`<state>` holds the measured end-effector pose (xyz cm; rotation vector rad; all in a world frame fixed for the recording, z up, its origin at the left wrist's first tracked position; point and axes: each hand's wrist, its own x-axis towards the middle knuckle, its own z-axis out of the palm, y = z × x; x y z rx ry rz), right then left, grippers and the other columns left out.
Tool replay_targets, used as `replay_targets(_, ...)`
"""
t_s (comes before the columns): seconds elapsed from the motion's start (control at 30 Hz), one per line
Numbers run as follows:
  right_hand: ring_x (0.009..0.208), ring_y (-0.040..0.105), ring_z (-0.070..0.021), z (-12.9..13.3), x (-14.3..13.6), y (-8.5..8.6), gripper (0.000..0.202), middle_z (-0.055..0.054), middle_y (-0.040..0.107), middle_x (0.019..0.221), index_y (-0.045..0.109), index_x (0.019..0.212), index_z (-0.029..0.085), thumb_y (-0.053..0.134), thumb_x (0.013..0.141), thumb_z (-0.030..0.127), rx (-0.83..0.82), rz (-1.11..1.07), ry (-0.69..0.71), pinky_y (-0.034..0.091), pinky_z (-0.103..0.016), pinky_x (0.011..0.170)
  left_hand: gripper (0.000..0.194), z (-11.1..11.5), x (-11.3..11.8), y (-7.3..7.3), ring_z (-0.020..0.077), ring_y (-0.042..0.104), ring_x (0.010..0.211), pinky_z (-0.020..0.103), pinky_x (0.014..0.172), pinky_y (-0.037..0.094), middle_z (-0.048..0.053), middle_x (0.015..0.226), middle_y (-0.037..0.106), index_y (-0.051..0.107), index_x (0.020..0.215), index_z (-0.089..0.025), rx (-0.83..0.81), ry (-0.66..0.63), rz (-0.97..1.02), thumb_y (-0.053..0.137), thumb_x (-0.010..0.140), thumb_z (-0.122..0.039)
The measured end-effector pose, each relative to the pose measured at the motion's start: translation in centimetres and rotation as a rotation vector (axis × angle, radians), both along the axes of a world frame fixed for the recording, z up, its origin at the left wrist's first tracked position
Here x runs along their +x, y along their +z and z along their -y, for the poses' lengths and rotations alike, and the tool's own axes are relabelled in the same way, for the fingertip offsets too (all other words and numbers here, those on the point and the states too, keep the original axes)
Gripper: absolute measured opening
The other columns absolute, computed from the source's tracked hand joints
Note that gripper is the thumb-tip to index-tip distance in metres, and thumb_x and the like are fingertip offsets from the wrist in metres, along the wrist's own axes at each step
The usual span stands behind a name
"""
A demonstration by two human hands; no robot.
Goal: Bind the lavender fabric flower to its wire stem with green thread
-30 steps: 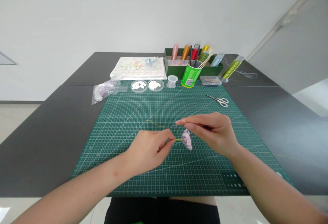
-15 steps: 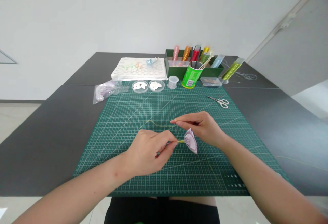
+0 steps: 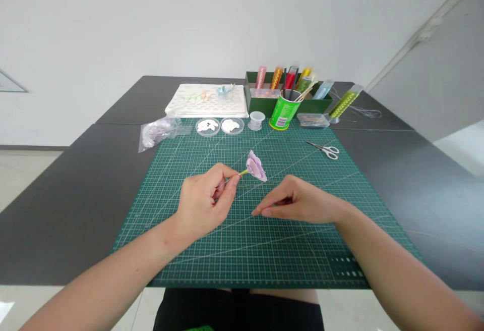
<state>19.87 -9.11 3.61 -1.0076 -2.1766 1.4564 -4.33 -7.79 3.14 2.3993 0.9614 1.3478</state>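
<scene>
Green mat (image 3: 242, 250), dishes (image 3: 207, 134) of white pieces (image 3: 230, 125), left hand (image 3: 206, 197) pinching flower (image 3: 256, 166)

The left hand (image 3: 206, 199) pinched the stem (image 3: 244, 172) of a lilac flower (image 3: 256, 167) at that hand's two o'clock. At the same hand's three o'clock, the right hand (image 3: 298, 200) had thumb (image 3: 269, 212) and fingertips (image 3: 259, 209) drawn together over the cutting mat (image 3: 234, 255). From the flower, a green can (image 3: 283, 113) stood at one o'clock.
</scene>
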Motion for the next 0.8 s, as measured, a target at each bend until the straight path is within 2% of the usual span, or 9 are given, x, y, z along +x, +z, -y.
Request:
replay_targets(0.23, 0.043, 0.036, -0.0060, 1.2, 0.0, 1.2, 0.029, -0.003, 0.067, 0.058, 0.082, 0.110, 0.011, 0.066, 0.097, 0.032, 0.007, -0.114, 0.161, 0.025, -0.023, 0.042, 0.016, -0.2, 0.1, -0.1, 0.0033, 0.038, 0.039, 0.016, 0.042, 0.028, -0.012, 0.051, 0.037, 0.061, 0.083, -0.017, -0.015, 0.016, -0.050, 0.056, 0.098, -0.016)
replay_targets(0.37, 0.045, 0.042, -0.0066, 1.9, 0.8, 2.2, 0.025, -0.004, 0.069, 0.060, 0.082, 0.109, 0.014, 0.068, 0.097, 0.029, 0.081, -0.202, 0.161, 0.030, -0.023, 0.045, 0.016, -0.1, 0.3, -0.7, 0.0049, 0.041, 0.038, 0.018, 0.043, 0.029, -0.011, 0.050, 0.040, 0.062, 0.085, -0.017, 0.004, -0.048, -0.178, 0.053, 0.098, -0.017)
replay_targets(0.53, 0.042, 0.040, -0.0067, 1.9, 1.2, 2.7, 0.023, 0.002, 0.059, 0.052, 0.082, 0.110, 0.017, 0.067, 0.097, 0.029, 0.180, -0.249, 0.020, 0.029, -0.024, 0.043, 0.018, 0.6, 1.0, -1.6, 0.0091, 0.050, 0.041, 0.022, 0.045, 0.031, -0.009, 0.051, 0.050, 0.060, 0.086, -0.018, -0.034, -0.208, -0.344, 0.048, 0.099, -0.018)
replay_targets(0.63, 0.044, 0.047, -0.0080, 1.6, 0.9, 2.3, 0.023, -0.002, 0.069, 0.060, 0.083, 0.108, 0.018, 0.069, 0.096, 0.031, 0.201, -0.301, -0.089, 0.034, -0.023, 0.042, 0.018, 1.0, 1.3, -2.1, 0.0106, 0.049, 0.041, 0.025, 0.044, 0.028, -0.008, 0.052, 0.053, 0.059, 0.086, -0.018, -0.019, -0.267, -0.371, 0.047, 0.100, -0.019)
replay_targets(0.8, 0.052, 0.060, -0.0110, 0.7, 0.4, 1.0, 0.019, -0.007, 0.082, 0.083, 0.085, 0.102, 0.020, 0.074, 0.092, 0.031, 0.227, -0.370, -0.308, 0.045, -0.022, 0.045, 0.016, 1.4, 1.4, -2.2, 0.0103, 0.048, 0.042, 0.025, 0.046, 0.031, -0.008, 0.053, 0.053, 0.058, 0.086, -0.019, -0.038, -0.312, -0.369, 0.049, 0.099, -0.016)
